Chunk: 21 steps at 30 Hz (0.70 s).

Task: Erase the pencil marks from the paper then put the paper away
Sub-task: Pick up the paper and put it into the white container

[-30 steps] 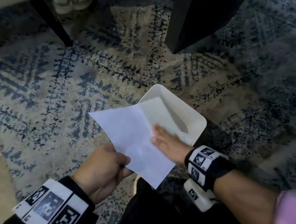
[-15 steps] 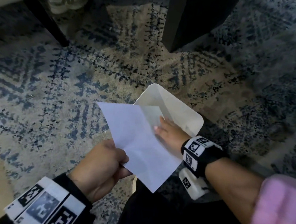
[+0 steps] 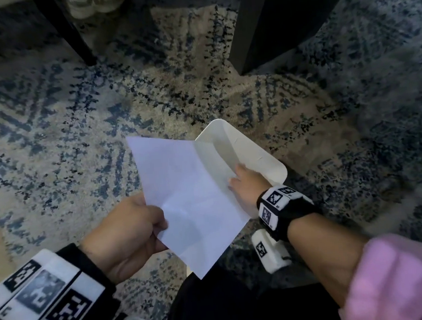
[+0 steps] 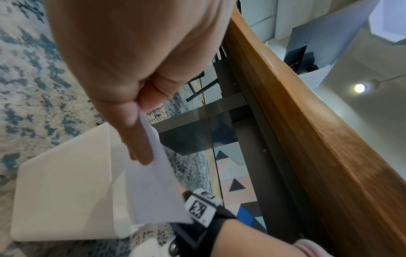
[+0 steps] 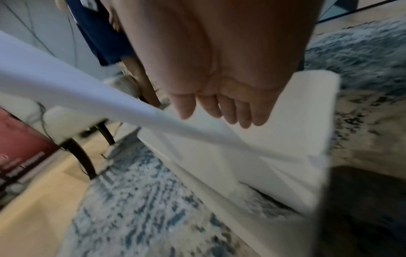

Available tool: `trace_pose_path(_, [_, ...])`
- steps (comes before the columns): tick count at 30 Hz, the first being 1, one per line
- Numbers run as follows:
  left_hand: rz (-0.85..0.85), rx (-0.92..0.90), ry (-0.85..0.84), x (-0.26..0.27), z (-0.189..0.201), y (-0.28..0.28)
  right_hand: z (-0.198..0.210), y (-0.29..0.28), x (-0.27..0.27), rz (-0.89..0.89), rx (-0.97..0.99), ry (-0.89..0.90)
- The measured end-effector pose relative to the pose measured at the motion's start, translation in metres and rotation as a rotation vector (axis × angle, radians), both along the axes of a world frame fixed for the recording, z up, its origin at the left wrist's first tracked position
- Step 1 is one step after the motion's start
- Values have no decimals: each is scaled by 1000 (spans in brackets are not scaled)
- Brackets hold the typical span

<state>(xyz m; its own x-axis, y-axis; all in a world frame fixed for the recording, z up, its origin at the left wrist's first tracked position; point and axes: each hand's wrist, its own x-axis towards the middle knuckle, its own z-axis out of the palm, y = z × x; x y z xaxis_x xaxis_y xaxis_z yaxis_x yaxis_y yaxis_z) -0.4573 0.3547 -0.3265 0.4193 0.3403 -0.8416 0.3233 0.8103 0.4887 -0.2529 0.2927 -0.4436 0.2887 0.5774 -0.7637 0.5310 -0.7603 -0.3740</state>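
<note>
A white sheet of paper (image 3: 189,187) hangs over the patterned rug, creased along its length. My left hand (image 3: 160,225) pinches its near left edge between thumb and fingers; the left wrist view shows that pinch on the paper (image 4: 153,182). My right hand (image 3: 234,175) lies with straight fingers on the sheet's right flap, inside the mouth of a white bin (image 3: 255,153) standing on the rug. In the right wrist view the right hand's fingers (image 5: 219,111) reach out flat above the paper (image 5: 110,97) and the bin (image 5: 307,113). No pencil marks show on the sheet.
A dark table leg (image 3: 71,31) and a dark furniture block (image 3: 281,19) stand on the rug (image 3: 49,149) beyond the bin. A wooden table edge (image 4: 307,121) runs above on the right. My dark-clothed knee (image 3: 232,307) fills the bottom.
The sheet has turned steeper and folded further along its crease. My right hand has slid farther toward the bin, pushing the right flap down into it. My left hand keeps its pinch.
</note>
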Motion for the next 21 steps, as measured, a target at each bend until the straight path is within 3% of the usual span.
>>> trace_pose_path(4, [95,-19,48,9,-1,-2,38,7,-40,120,358,219])
trace_pose_path(8, [39,-6,51,14,-3,-3,47,0,-66,250,458,339])
trace_pose_path(11, [-16,9,48,17,-3,-1,28,-10,-61,191,315,397])
trace_pose_path(13, [-41,6,51,18,-2,1,15,-12,-48,105,109,331])
trace_pose_path(15, [-50,-10,45,18,0,4,15,-10,-37,25,56,245])
trace_pose_path(17, [-49,-26,24,19,1,6,29,-5,-42,24,212,254])
trace_pose_path(21, [-60,-23,42,24,1,8,65,0,-81,137,536,451])
